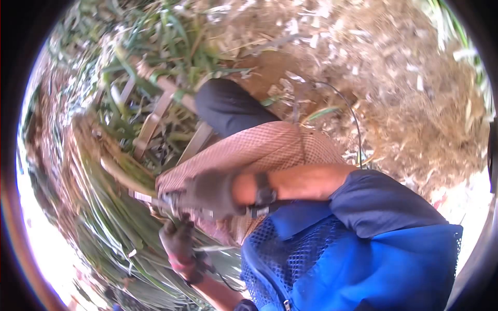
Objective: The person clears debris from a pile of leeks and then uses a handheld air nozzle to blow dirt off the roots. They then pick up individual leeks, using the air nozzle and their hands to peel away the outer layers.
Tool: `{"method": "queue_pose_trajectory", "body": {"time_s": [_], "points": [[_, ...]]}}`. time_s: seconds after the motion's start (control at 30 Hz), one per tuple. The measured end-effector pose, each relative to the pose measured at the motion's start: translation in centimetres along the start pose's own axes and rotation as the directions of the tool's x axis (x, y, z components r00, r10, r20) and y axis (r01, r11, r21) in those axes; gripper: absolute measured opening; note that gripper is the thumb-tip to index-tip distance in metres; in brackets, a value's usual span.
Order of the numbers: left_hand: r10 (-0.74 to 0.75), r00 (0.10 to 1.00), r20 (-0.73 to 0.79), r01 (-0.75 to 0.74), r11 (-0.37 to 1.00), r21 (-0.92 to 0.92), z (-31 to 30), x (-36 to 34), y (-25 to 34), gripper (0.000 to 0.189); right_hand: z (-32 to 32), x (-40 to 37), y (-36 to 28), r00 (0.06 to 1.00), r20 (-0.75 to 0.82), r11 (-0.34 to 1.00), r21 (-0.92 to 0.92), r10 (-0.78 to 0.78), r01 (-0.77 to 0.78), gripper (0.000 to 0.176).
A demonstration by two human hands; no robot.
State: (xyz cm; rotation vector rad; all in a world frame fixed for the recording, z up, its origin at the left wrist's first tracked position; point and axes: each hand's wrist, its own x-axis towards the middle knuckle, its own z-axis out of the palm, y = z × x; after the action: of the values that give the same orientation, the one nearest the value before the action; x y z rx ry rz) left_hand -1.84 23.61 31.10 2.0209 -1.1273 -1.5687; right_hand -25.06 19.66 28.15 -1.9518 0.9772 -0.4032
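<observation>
My right hand (210, 194), in a dark glove with a black watch at the wrist, is closed around a metal hand tool (168, 201) that is too blurred to name. Just below it in the head view, my left hand (179, 243) is gloved with its fingers curled in. What they hold, if anything, is hidden. Both hands are close to a large pile of long green leafy stalks (114, 207), which look like leeks or green onions. A pinkish mesh cloth (244, 150) covers my lap beneath the right forearm.
Wooden slats (154, 124) like a crate's stand beyond my knee (233, 106), with more green leaves (171, 41) around them. Dry straw and pale scraps cover the ground (394, 88). A thin black cable (355, 116) curves beside my lap.
</observation>
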Motion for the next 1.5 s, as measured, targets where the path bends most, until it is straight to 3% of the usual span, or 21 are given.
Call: {"method": "queue_pose_trajectory", "body": {"time_s": [0.03, 0.13, 0.2, 0.23, 0.27, 0.33, 0.4, 0.53, 0.63, 0.73, 0.83, 0.87, 0.93, 1.0, 1.07, 1.17, 1.2, 1.27, 1.37, 1.43, 1.5], "points": [[-0.042, 0.999, -0.001, 0.042, 0.999, -0.016, 0.6, -1.3, 0.1, 0.016, 0.9, -0.7, -0.5, 0.992, -0.111, 0.998, -0.028, -0.067, 0.064, 0.053], [-0.138, 0.988, -0.065, 0.143, 0.987, 0.079, 2.1, -4.2, -0.5, 0.028, 0.8, -1.3, -2.7, 0.997, 0.016, 0.996, -0.034, -0.079, 0.079, 0.038], [-0.076, 0.985, -0.152, 0.107, 0.973, 0.205, 2.2, -5.5, 0.1, 0.031, 2.0, -1.4, -3.0, 0.998, -0.015, 0.998, -0.027, -0.065, 0.064, 0.032], [-0.035, 0.982, -0.187, 0.084, 0.961, 0.263, 1.9, -5.9, 0.1, 0.033, 0.1, -2.2, -3.6, 1.000, -0.024, 0.997, 0.079, 0.005, -0.003, 0.025], [-0.011, 0.992, -0.127, 0.042, 0.968, 0.246, 1.1, -6.3, 0.2, 0.041, -1.7, -4.7, -3.2, 0.987, -0.006, 0.986, -0.032, -0.161, 0.161, 0.025], [0.039, 0.999, -0.014, -0.036, 0.979, 0.199, -0.1, -6.7, 1.3, 0.058, -1.3, -4.0, -2.9, 0.970, 0.030, 0.967, -0.075, -0.240, 0.242, 0.025], [0.180, 0.980, 0.088, -0.197, 0.946, 0.257, 1.1, -7.6, 2.9, 0.049, -2.2, -4.7, -2.5, 0.947, 0.105, 0.942, -0.122, -0.302, 0.314, 0.027], [0.234, 0.972, 0.032, -0.231, 0.916, 0.328, 2.1, -7.6, 4.6, 0.048, -3.3, -5.5, -2.2, 0.941, 0.153, 0.932, -0.159, -0.303, 0.326, 0.030], [0.283, 0.958, -0.042, -0.248, 0.895, 0.370, 3.3, -7.1, 5.2, 0.046, -4.4, -6.1, -1.4, 0.955, 0.016, 0.955, -0.025, -0.295, 0.296, 0.035], [0.324, 0.942, -0.090, -0.261, 0.873, 0.411, 4.9, -6.6, 5.6, 0.045, -3.6, -5.1, -1.1, 0.925, -0.060, 0.922, 0.073, -0.375, 0.379, 0.025], [0.355, 0.930, -0.096, -0.280, 0.853, 0.441, 5.4, -5.4, 6.0, 0.044, -2.3, -5.5, 0.2, 0.943, -0.178, 0.958, -0.105, -0.282, 0.266, 0.024], [0.368, 0.925, -0.094, -0.289, 0.841, 0.457, 5.0, -5.0, 6.4, 0.044, -1.7, -5.8, 1.8, 0.958, -0.158, 0.968, -0.118, -0.239, 0.222, 0.044], [0.385, 0.919, -0.088, -0.302, 0.829, 0.470, 4.2, -4.0, 7.3, 0.043, -2.3, -9.7, 6.6, 0.956, -0.282, 0.997, -0.042, -0.076, 0.067, 0.043], [0.398, 0.914, -0.074, -0.312, 0.809, 0.498, 3.0, -3.7, 8.2, 0.042, -4.1, -15.9, 13.3, 0.892, -0.427, 0.988, 0.039, 0.149, -0.146, 0.043], [0.407, 0.911, -0.069, -0.314, 0.790, 0.527, 2.4, -3.1, 8.8, 0.041, -6.5, -24.1, 20.3, 0.738, -0.536, 0.904, 0.132, 0.410, -0.406, 0.043], [0.411, 0.909, -0.071, -0.306, 0.773, 0.555, 2.3, -2.5, 9.4, 0.040, -7.1, -36.2, 28.2, 0.421, -0.614, 0.657, 0.220, 0.667, -0.721, 0.046], [0.409, 0.910, -0.073, -0.303, 0.773, 0.557, 2.3, -2.5, 9.5, 0.040, -8.0, -38.0, 27.7, 0.125, -0.338, 0.303, 0.549, 0.933, -0.779, 0.052], [0.402, 0.912, -0.081, -0.288, 0.769, 0.572, 2.5, -2.2, 9.8, 0.039, -3.6, -42.7, 33.0, 0.340, -0.649, 0.363, -0.104, 0.680, -0.926, 0.025], [0.390, 0.916, -0.094, -0.265, 0.766, 0.586, 2.8, -2.0, 10.1, 0.038, -1.9, -42.4, 34.0, 0.193, -0.496, 0.215, -0.014, 0.847, -0.977, 0.047], [0.390, 0.916, -0.093, -0.263, 0.759, 0.596, 3.1, -1.9, 10.4, 0.037, -3.6, -43.3, 36.9, 0.198, -0.476, 0.407, 0.389, 0.857, -0.827, 0.043], [0.386, 0.918, -0.089, -0.260, 0.758, 0.599, 3.4, -1.7, 10.5, 0.037, -6.9, -41.1, 34.9, 0.115, -0.428, 0.360, 0.551, 0.897, -0.753, 0.039]]}}
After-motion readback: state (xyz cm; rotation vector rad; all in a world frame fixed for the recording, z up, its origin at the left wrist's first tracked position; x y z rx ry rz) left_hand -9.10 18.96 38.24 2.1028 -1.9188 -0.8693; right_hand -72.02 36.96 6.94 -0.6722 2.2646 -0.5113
